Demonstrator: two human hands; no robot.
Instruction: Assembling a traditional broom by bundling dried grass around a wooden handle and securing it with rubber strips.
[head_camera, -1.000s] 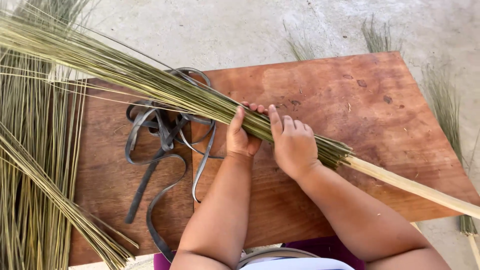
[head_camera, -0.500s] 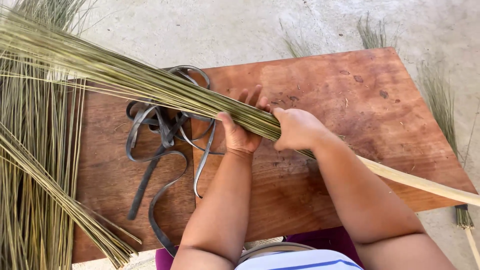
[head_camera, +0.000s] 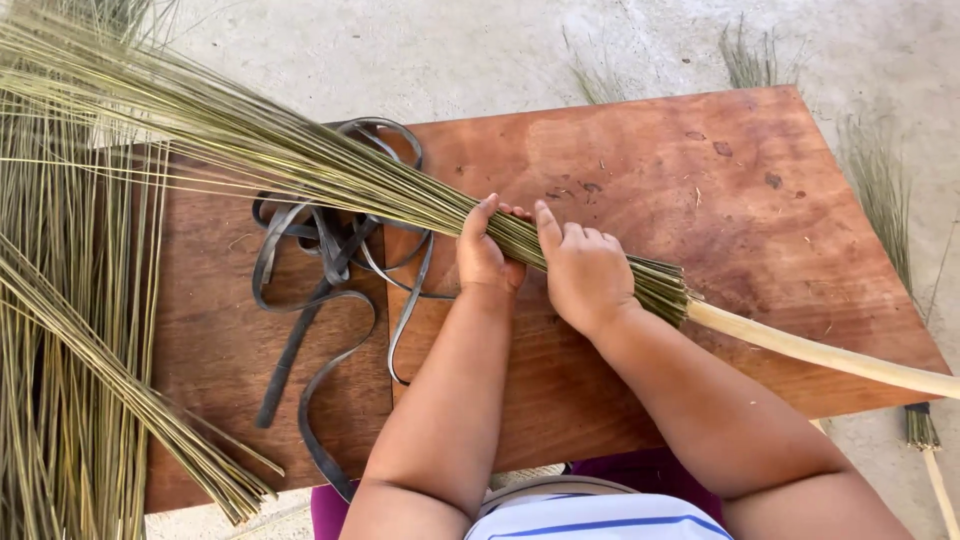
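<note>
A long bundle of thin green-yellow broom sticks (head_camera: 250, 150) lies slanted across a brown wooden table (head_camera: 700, 190), fanning out to the upper left. Its cut ends meet a pale wooden handle (head_camera: 820, 352) that runs off to the right. My left hand (head_camera: 485, 250) wraps the bundle near its narrow end. Right beside it, my right hand (head_camera: 585, 270) presses down over the sticks, closer to the handle. Both hands grip the same bundle.
A tangle of dark rubber strips (head_camera: 330, 290) lies on the table left of my hands. More loose stick bundles (head_camera: 70, 350) cover the left side. Tufts of sticks (head_camera: 880, 190) lie on the concrete floor beyond the table's right edge.
My right hand slid up along the bundle toward the left hand half a second ago, then moved back down toward the handle end. The bundle shifted slightly.
</note>
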